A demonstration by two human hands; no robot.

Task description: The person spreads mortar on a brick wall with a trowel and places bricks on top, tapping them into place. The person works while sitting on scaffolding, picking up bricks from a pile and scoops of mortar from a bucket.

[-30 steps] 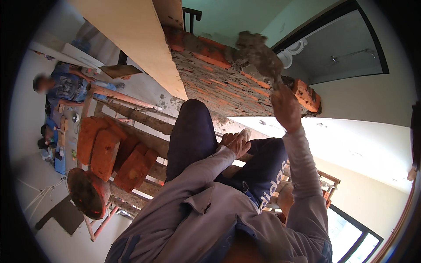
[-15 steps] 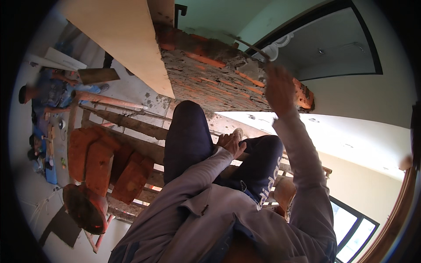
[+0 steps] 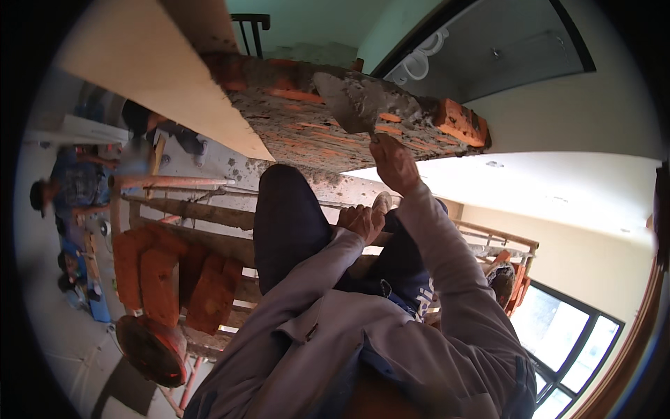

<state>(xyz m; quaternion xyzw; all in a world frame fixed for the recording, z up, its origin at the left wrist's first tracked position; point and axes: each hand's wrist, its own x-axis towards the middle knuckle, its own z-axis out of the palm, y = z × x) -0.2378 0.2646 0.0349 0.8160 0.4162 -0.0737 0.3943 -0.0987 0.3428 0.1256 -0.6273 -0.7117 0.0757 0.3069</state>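
My right hand [image 3: 396, 166] grips the handle of a trowel [image 3: 343, 105]. The trowel's mortar-smeared blade lies against the upper edge of a brick wall [image 3: 307, 133] with grey mortar joints. Wet mortar [image 3: 387, 98] covers part of that edge beside the blade, and an orange brick [image 3: 462, 124] sits at its right end. Low between my knees, my left hand [image 3: 361, 222] is closed, its fingers curled next to a tan rounded thing [image 3: 382, 203], perhaps a shoe tip. What its fingers hold, if anything, is hidden.
Loose bricks [image 3: 159, 283] lie on slatted scaffold planks [image 3: 209, 244] at my left, near a round bucket [image 3: 150, 349]. Another container [image 3: 501, 279] and bricks stand at right. Far below left, people [image 3: 87, 188] are at work. A dark-framed opening [image 3: 516, 56] is beyond the wall.
My right hand has swung left and down from the wall's right end, bringing the trowel blade onto the middle of the top edge. My left hand has shifted slightly.
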